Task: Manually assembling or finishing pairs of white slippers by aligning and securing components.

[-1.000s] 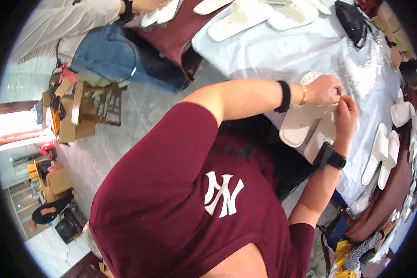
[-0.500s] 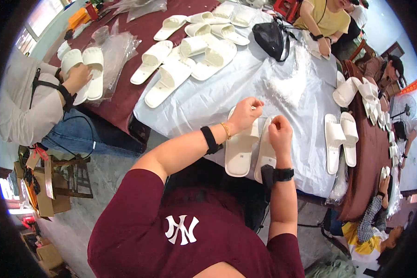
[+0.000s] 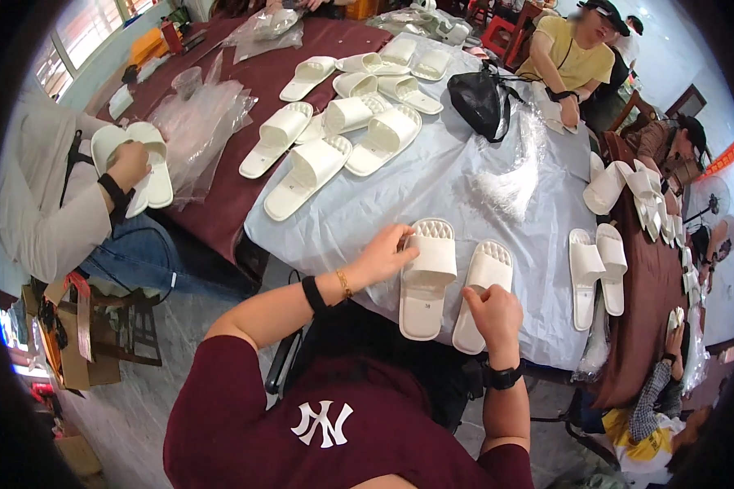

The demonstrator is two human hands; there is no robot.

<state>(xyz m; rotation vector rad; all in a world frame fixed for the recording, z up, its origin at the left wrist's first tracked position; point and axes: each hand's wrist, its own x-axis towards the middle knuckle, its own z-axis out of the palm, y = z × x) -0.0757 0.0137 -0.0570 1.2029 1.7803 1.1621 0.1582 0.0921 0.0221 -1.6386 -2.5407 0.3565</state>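
Observation:
Two white slippers with quilted insoles lie side by side on the table before me. At the left slipper (image 3: 429, 281), my left hand (image 3: 386, 257) touches the edge of the strap, its thumb and forefinger apart. Bent over the right slipper (image 3: 489, 269), my right hand (image 3: 495, 314) has thumb and fingers closed at the lower edge of its strap. The fingertips of the right hand are partly hidden. A tangle of thin white threads (image 3: 507, 181) lies beyond the pair on the pale plastic sheet (image 3: 367, 232).
Several white slippers (image 3: 314, 167) are spread at the far left, with a black bag (image 3: 479, 102) beside them. Another pair (image 3: 587, 273) stands at the right. A person at the left holds a pair of slippers (image 3: 148, 186) near clear plastic bags (image 3: 200, 134). Other people sit around.
My hands have come down from above the slippers onto their straps. The whole view has shifted, and the person at the left has drawn their slippers nearer to their body.

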